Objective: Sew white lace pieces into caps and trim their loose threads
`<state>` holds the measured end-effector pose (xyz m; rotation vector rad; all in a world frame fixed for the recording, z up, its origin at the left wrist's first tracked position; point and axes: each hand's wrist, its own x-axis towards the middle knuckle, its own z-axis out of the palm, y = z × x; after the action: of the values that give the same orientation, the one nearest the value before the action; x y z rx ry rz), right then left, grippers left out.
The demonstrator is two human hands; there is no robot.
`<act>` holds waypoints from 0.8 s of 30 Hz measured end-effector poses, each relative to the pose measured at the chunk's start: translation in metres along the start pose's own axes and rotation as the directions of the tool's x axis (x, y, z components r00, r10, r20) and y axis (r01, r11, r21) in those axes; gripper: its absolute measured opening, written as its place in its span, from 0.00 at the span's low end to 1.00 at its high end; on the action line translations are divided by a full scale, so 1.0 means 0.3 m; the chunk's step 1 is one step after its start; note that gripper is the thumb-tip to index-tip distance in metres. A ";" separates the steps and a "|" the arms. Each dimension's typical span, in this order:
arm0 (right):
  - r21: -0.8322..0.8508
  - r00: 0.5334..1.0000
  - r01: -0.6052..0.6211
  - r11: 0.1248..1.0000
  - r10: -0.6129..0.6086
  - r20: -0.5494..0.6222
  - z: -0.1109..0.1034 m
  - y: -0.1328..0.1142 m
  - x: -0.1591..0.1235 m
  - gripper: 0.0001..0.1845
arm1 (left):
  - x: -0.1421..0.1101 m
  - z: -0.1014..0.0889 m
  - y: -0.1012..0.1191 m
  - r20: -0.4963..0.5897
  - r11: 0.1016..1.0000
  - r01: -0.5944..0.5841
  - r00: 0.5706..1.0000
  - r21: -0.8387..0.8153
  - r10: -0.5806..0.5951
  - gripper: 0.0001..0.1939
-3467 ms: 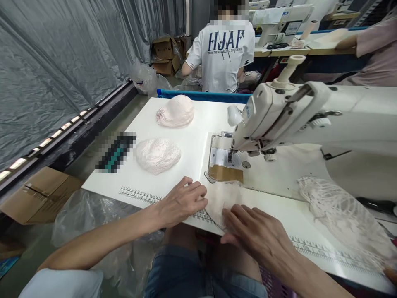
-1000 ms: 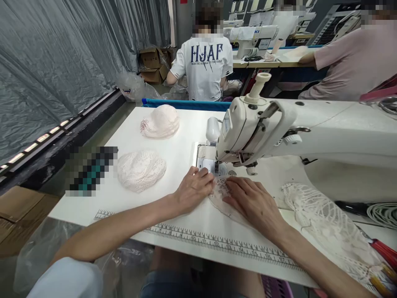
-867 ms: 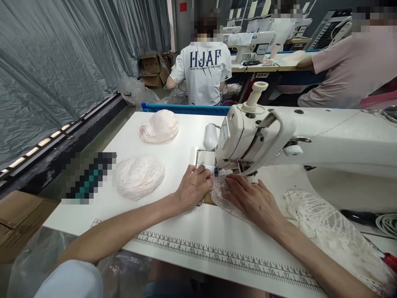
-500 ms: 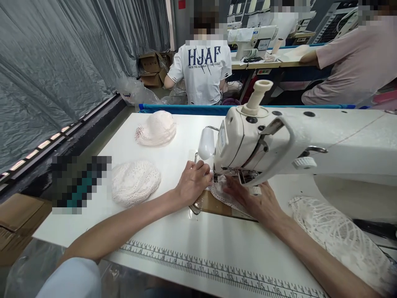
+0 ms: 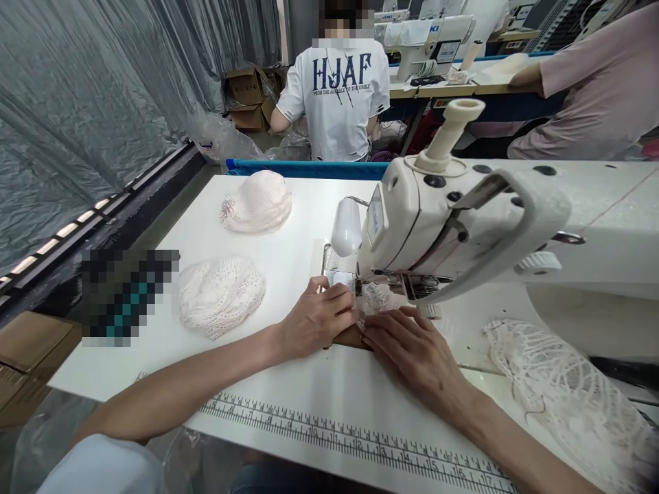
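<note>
A white lace piece lies under the needle area of the white sewing machine, partly hidden by the machine head and my fingers. My left hand is closed at the lace's left edge, just left of the presser foot, with its fingers curled. Close by on the near side, my right hand has its fingers bent together over the lace's front edge. Its thumb is hidden. The fingertips of both hands nearly meet in front of the needle.
Two bundled pale lace pieces, a pinkish one and a white one, lie on the left of the white table. More lace lies at the right. A printed ruler runs along the front edge. Co-workers sit beyond.
My right hand has drawn back from beneath the machine head toward me, onto the lace's near edge. My left hand stays beside the presser foot. The view has shifted slightly.
</note>
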<state>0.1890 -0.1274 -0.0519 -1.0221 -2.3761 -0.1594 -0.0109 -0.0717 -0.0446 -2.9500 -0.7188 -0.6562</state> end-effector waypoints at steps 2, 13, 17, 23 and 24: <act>-0.005 1.000 0.007 1.000 -0.007 -0.018 0.004 -0.001 0.003 0.08 | 0.000 0.000 -0.010 -0.032 1.000 0.008 0.999 0.003 -0.008 0.11; -0.117 0.999 0.031 0.993 -0.036 -0.034 -0.012 -0.018 0.021 0.10 | -0.005 -0.010 -0.036 -0.053 0.991 -0.103 0.994 -0.082 0.099 0.12; -0.102 1.000 0.019 0.995 -0.022 -0.021 -0.014 -0.025 0.027 0.06 | -0.007 -0.002 -0.045 -0.018 0.989 -0.135 0.991 -0.068 0.134 0.11; -0.068 0.999 0.047 0.997 -0.047 0.010 -0.013 -0.022 0.011 0.08 | -0.009 -0.004 -0.043 -0.052 0.991 -0.136 0.990 -0.010 0.135 0.12; -0.062 0.998 0.055 0.997 -0.055 0.015 -0.012 -0.021 0.007 0.08 | -0.010 -0.004 -0.042 -0.054 0.991 -0.134 0.990 -0.008 0.133 0.11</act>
<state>0.1850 -0.1318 -0.0471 -0.9897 -2.4264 -0.2490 -0.0194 -0.0619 -0.0455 -2.9460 -0.5093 -0.7276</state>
